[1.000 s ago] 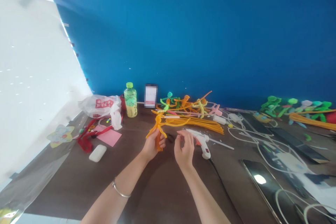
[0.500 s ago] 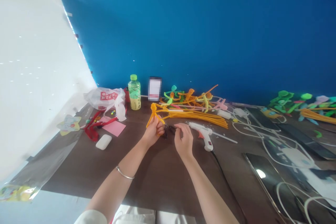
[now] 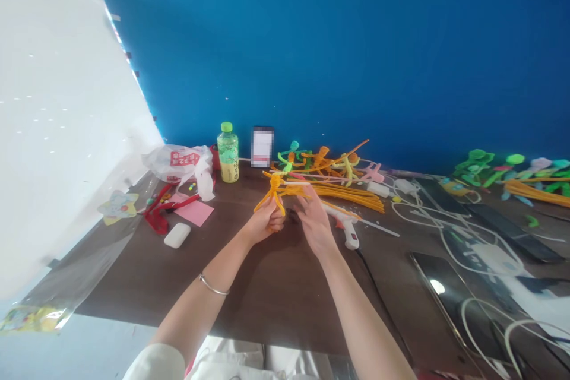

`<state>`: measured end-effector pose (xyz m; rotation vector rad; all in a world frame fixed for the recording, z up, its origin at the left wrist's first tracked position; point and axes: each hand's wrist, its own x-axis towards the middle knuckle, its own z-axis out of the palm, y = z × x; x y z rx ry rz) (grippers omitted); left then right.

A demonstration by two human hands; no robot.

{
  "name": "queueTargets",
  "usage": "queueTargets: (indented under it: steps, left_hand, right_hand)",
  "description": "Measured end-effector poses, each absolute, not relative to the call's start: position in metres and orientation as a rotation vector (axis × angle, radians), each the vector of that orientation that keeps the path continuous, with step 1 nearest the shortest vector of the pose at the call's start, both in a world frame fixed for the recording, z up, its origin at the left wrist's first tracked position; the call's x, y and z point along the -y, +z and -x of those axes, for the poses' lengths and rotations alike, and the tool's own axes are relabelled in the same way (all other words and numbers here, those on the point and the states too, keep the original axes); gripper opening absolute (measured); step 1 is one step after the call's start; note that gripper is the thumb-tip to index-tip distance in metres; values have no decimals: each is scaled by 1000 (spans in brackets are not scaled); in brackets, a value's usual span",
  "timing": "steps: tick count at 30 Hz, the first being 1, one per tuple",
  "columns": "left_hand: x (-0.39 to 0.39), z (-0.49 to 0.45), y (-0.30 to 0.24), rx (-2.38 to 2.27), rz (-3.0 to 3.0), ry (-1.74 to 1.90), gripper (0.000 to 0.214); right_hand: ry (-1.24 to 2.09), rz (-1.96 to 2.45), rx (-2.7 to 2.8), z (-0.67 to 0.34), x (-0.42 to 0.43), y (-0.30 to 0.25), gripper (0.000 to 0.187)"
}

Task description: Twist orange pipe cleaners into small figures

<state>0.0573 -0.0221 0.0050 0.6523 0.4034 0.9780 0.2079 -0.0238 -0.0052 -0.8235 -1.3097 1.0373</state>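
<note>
The left hand (image 3: 266,221) closes its fingers (image 3: 272,214) around an orange pipe-cleaner figure (image 3: 276,185), just left of the hot glue gun (image 3: 350,236). The figure's long arm points right, toward the spread, open right hand (image 3: 315,228).

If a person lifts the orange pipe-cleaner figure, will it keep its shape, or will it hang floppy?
The orange pipe-cleaner figure probably keeps its shape: its arms stick out unsupported beside the left hand. It is likely very light, since thin fuzzy wire makes it up. The thin limbs would probably bend if pushed, then stay bent.
</note>
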Motion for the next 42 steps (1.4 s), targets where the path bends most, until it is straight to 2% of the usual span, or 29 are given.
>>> queueTargets:
  steps: [12,22,29,42]
  left_hand:
    - [23,-66,1,-611,-741,1012,37]
    - [27,-69,5,-619,-718,1020,34]
    - [27,-71,2,-605,-704,1021,41]
    - [31,-77,-2,-693,-724,994,38]
  right_hand:
    - [722,1041,1282,-206,26,-3,53]
    - [685,1031,1341,-203,27,-6,57]
    - [583,953,1505,-199,35,-4,54]
    - [349,1020,1643,-196,38,2,21]
